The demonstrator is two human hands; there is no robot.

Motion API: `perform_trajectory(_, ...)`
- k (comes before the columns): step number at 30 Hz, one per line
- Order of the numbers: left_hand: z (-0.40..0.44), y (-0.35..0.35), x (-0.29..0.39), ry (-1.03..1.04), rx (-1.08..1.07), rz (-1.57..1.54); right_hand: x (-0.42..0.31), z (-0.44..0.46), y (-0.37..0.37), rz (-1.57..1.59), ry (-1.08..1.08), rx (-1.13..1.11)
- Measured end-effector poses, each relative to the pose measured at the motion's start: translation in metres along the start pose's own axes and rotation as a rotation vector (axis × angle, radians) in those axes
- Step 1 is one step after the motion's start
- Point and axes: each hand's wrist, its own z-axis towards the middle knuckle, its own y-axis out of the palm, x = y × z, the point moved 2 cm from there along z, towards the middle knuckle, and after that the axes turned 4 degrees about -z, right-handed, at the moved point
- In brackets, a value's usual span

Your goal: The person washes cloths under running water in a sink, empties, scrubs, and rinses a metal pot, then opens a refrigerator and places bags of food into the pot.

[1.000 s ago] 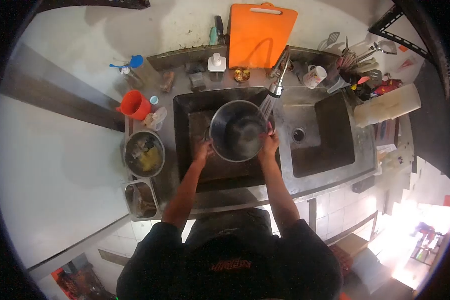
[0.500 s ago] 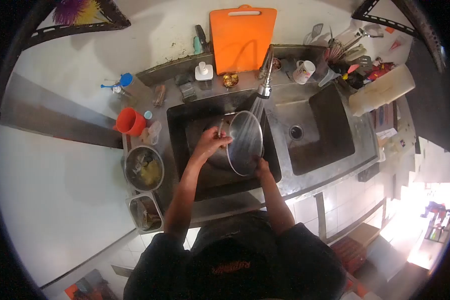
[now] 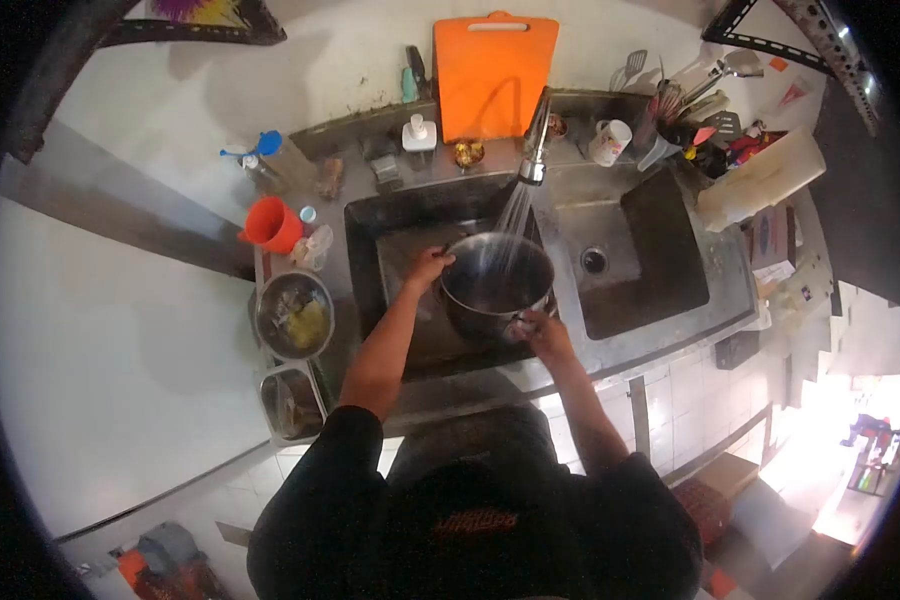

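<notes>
A metal cooking pot [image 3: 470, 318] is held over the left sink basin [image 3: 390, 365], its mouth facing up. My left hand [image 3: 431, 268] is closed on the handle at its upper left side. Around the handle at the lower right, my right hand [image 3: 544, 335] has its fingers curled. Water sprays down into the pot from the faucet head [image 3: 532, 172] above. The bottom of the pot is hidden, so I cannot tell whether it touches the basin.
An orange cutting board [image 3: 495, 75] leans on the wall. To the left stand a red jug [image 3: 272, 225], a metal bowl with scraps [image 3: 296, 315] and a steel container [image 3: 293, 402]. The right basin [image 3: 635, 290] has a drain. Utensils and a mug [image 3: 610, 143] line the back.
The pot has turned from tilted on its side to mouth up and shifted slightly right. Both hands moved with it; my left hand now grips farther out on the handle.
</notes>
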Motion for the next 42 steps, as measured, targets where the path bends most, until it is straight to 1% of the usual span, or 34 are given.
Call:
perform_trajectory(2, -0.004, -0.013, 0.008, -0.004, -0.025, 0.038, -0.014, -0.034, 0.033, 0.133, 0.213, -0.027)
perform_trajectory(3, -0.01, -0.018, 0.008, -0.031, -0.054, 0.073, -0.021, -0.051, 0.048, 0.142, 0.203, -0.027)
perform_trajectory(4, -0.01, -0.023, 0.01, -0.023, -0.059, 0.083, -0.026, -0.065, 0.063, 0.164, 0.258, -0.023)
perform_trajectory(5, -0.011, -0.028, 0.002, -0.099, -0.007, 0.146, -0.027, -0.078, 0.073, 0.186, 0.321, -0.016)
perform_trajectory(6, -0.015, -0.033, -0.003, -0.175, 0.047, 0.206, -0.027, -0.086, 0.08, 0.191, 0.323, -0.013)
perform_trajectory(7, -0.017, -0.036, -0.005, -0.175, 0.046, 0.21, -0.03, -0.09, 0.087, 0.166, 0.284, -0.049)
perform_trajectory(9, -0.022, -0.039, 0.006, -0.302, -0.078, 0.434, -0.034, -0.091, 0.089, 0.148, 0.23, -0.088)
perform_trajectory(10, -0.03, -0.042, 0.014, -0.293, -0.083, 0.442, -0.036, -0.092, 0.084, 0.091, 0.236, -0.104)
perform_trajectory(12, -0.069, -0.033, 0.048, -0.294, -0.325, -0.117, -0.04, -0.09, 0.062, 0.042, 0.225, -0.104)
perform_trajectory(13, -0.059, -0.032, 0.042, -0.286, -0.345, -0.098, -0.033, -0.077, 0.044, 0.144, 0.284, -0.088)
perform_trajectory(14, -0.039, -0.035, 0.03, -0.112, -0.225, -0.199, -0.024, -0.064, 0.03, 0.255, 0.341, -0.069)
perform_trajectory(15, -0.028, -0.033, 0.024, 0.054, -0.109, -0.298, -0.013, -0.05, 0.021, 0.301, 0.288, -0.067)
perform_trajectory(16, -0.033, -0.023, 0.029, 0.04, -0.139, -0.266, 0.008, -0.03, 0.007, 0.357, 0.237, -0.112)
perform_trajectory(17, -0.043, -0.018, 0.044, 0.176, 0.087, -0.186, 0.031, -0.012, -0.006, 0.41, 0.188, -0.156)
perform_trajectory(18, -0.056, -0.011, 0.061, 0.32, 0.31, -0.106, 0.046, 0.001, -0.011, 0.44, 0.176, -0.133)
perform_trajectory(19, -0.066, 0.0, 0.077, 0.514, 0.279, -0.081, 0.063, 0.012, -0.014, 0.403, 0.257, -0.028)
perform_trajectory(20, -0.093, 0.006, 0.099, 0.61, 0.302, 0.113, 0.077, 0.011, -0.015, 0.364, 0.348, 0.069)
perform_trajectory(21, -0.122, 0.013, 0.122, 0.706, 0.343, 0.301, 0.075, -0.002, -0.008, 0.38, 0.347, 0.071)
perform_trajectory(22, -0.142, 0.02, 0.133, 0.711, 0.346, 0.308, 0.057, -0.026, 0.005, 0.332, 0.242, 0.142)
perform_trajectory(23, -0.159, 0.027, 0.142, 0.827, 0.387, 0.465, 0.044, -0.04, 0.011, 0.277, 0.134, 0.208)
perform_trajectory(24, -0.172, 0.036, 0.15, 0.942, 0.432, 0.62, 0.045, -0.042, 0.007, 0.269, 0.127, 0.193)
perform_trajectory(25, -0.182, 0.044, 0.153, 1.06, 0.417, 0.628, 0.045, -0.046, -0.003, 0.139, 0.071, 0.145)
perform_trajectory(26, -0.185, 0.042, 0.157, 1.06, 0.427, 0.624, 0.044, -0.048, -0.016, 0.009, 0.021, 0.101)
perform_trajectory(27, -0.191, 0.037, 0.158, 1.18, 0.422, 0.751, 0.054, -0.041, -0.037, 0.002, 0.03, 0.094)
perform_trajectory(28, -0.2, 0.035, 0.155, 1.287, 0.415, 0.885, 0.065, -0.031, -0.062, -0.287, -0.231, 0.088)
perform_trajectory(29, -0.224, 0.036, 0.167, 1.252, 0.407, 0.904, 0.075, -0.035, -0.079, -0.572, -0.482, 0.069)
perform_trajectory(30, -0.239, 0.033, 0.174, 1.222, 0.418, 0.911, 0.074, -0.047, -0.089, -0.577, -0.458, 0.05)
perform_trajectory(32, -0.261, 0.024, 0.196, 1.429, 0.449, 0.914, 0.052, -0.058, -0.103, -0.711, -0.391, 0.059)
perform_trajectory(33, -0.272, 0.018, 0.203, 1.426, 0.465, 0.918, 0.046, -0.064, -0.108, -0.743, -0.463, 0.051)
perform_trajectory(34, -0.282, 0.014, 0.211, 1.437, 0.482, 1.029, 0.039, -0.067, -0.113, -0.745, -0.471, 0.036)
perform_trajectory(35, -0.294, 0.013, 0.219, 1.444, 0.501, 1.141, 0.034, -0.069, -0.119, -0.767, -0.433, 0.043)
perform_trajectory(36, -0.311, 0.016, 0.224, 1.438, 0.519, 1.146, 0.032, -0.074, -0.124, -0.79, -0.39, 0.051)
perform_trajectory(39, -0.35, 0.032, 0.247, 1.389, 0.518, 1.313, 0.013, -0.083, -0.13, -0.884, -0.405, 0.006)
perform_trajectory(42, -0.369, 0.034, 0.26, 1.483, 0.65, 1.195, -0.017, -0.1, -0.125, -1.011, -0.376, -0.022)
